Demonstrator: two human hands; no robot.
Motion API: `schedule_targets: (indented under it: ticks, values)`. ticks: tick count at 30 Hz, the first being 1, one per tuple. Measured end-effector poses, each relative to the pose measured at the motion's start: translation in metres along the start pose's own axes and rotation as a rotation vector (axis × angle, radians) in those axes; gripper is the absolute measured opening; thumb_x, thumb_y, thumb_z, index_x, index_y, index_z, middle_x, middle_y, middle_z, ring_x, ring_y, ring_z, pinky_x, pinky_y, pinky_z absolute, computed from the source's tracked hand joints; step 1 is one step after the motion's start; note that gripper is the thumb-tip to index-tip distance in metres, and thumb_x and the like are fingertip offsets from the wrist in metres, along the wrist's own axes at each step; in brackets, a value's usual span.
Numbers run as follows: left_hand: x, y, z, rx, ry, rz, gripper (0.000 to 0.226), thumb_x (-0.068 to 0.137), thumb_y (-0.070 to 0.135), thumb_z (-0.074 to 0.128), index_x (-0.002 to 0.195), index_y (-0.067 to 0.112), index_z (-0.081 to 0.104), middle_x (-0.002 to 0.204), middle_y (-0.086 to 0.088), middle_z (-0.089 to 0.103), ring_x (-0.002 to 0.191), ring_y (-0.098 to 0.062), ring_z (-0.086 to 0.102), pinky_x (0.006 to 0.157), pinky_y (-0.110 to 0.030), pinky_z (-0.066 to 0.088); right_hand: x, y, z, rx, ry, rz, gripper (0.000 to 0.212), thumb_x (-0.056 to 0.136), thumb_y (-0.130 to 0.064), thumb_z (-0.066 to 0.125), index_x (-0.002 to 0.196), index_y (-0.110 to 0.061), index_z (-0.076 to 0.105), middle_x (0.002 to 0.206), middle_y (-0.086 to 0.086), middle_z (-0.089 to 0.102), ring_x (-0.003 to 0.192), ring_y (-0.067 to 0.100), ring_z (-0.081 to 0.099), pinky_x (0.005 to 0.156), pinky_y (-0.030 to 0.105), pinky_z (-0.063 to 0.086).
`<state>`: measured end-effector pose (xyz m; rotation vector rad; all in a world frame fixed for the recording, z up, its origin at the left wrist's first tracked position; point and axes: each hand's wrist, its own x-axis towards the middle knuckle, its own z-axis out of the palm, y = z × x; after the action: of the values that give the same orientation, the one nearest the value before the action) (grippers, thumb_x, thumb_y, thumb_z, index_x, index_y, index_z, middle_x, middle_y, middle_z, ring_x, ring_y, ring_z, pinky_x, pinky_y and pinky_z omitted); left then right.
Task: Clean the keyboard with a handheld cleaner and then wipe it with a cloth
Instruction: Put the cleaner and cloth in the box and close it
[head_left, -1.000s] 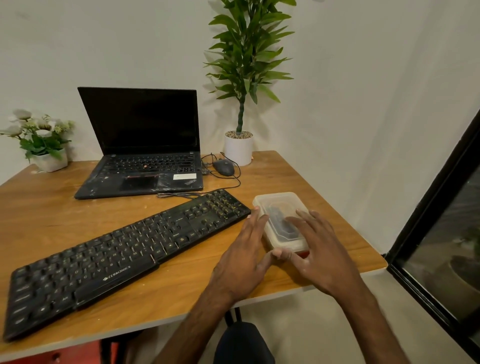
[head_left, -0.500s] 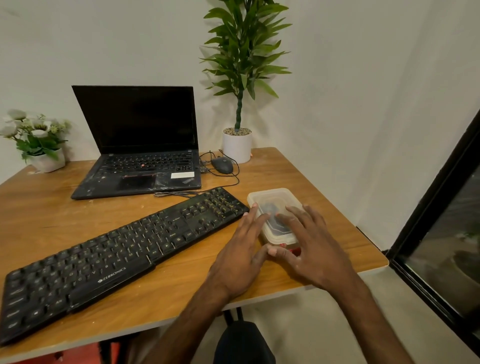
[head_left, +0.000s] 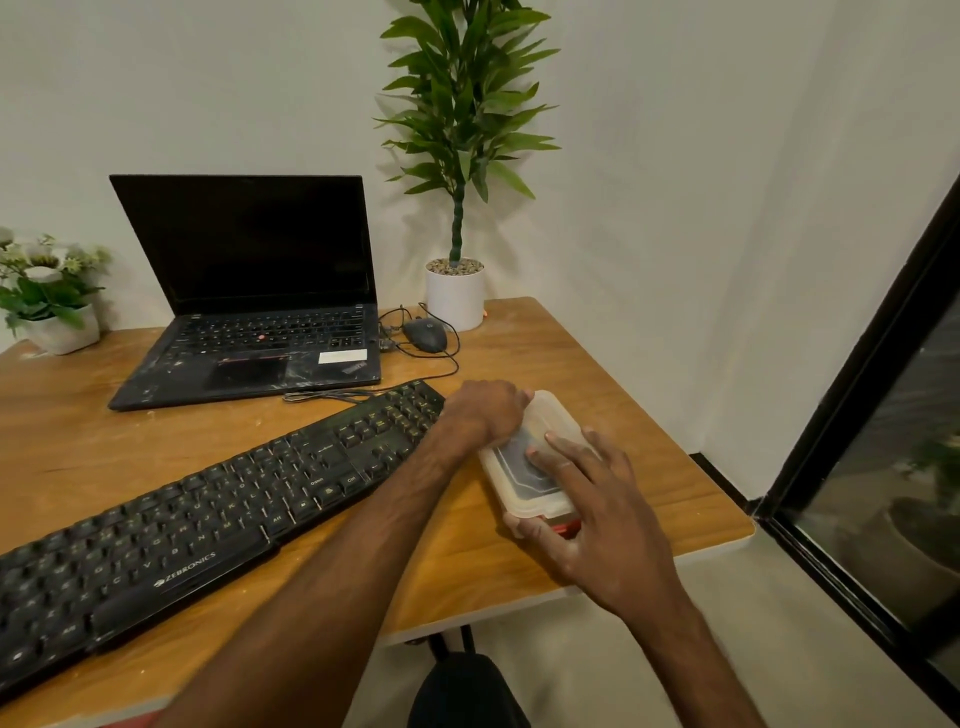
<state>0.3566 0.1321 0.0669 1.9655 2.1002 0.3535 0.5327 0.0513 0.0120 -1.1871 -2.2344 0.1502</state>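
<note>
Two hands are on the plastic box (head_left: 558, 415) now, but their places have changed. A second ago both lay flat and side by side at its near end. Closest to us, the right hand (head_left: 597, 519) keeps its fingers spread flat on the lid, with the thumb set against the near corner, so it pinches that end. The left hand (head_left: 488, 410) has gone forward to the far left corner, where its knuckles bend over the rim as if to grip it. We read this as the start of prising the lid off: one hand steadies the box while the other lifts. The cleaning itself has not begun.

The box is translucent with a snap-on lid that is not yet off, and it sits near the right edge of the wooden table (head_left: 78, 441). Through the cloudy plastic we make out a dark object (head_left: 524, 467), perhaps the handheld cleaner, though the lid blurs it too much to be sure. A red strip (head_left: 566, 529) shows under the near edge.

Just to the left lies the black keyboard (head_left: 208, 519), set diagonally and untouched. Beyond it stand an open laptop (head_left: 249, 291), a wired mouse (head_left: 425, 335) and a potted plant (head_left: 454, 296) by the wall.
</note>
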Motion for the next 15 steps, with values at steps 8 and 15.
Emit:
schedule_targets:
  ticks: [8,15]
  values:
    - [0.013,-0.006,0.004,-0.068,-0.059,0.063,0.046,0.11,0.042,0.025,0.13,0.016,0.056,0.132,-0.009,0.061,0.119,-0.028,0.056,0.098,-0.038,0.039,-0.001,0.002,0.005,0.005,0.019,-0.004,0.081,0.081,-0.087,0.033,0.14,-0.035,0.048,0.15,-0.011,0.042,0.147,0.016,0.018,0.108,0.042,0.039]
    - [0.009,-0.008,0.016,-0.124,0.129,0.022,0.042,0.108,0.04,0.033,0.107,0.012,0.065,0.11,-0.011,0.067,0.096,-0.025,0.057,0.087,-0.04,0.047,-0.009,0.004,0.011,0.068,0.047,0.005,0.072,0.085,-0.08,0.037,0.142,-0.037,0.044,0.152,-0.016,0.037,0.146,0.007,0.013,0.109,0.028,0.026]
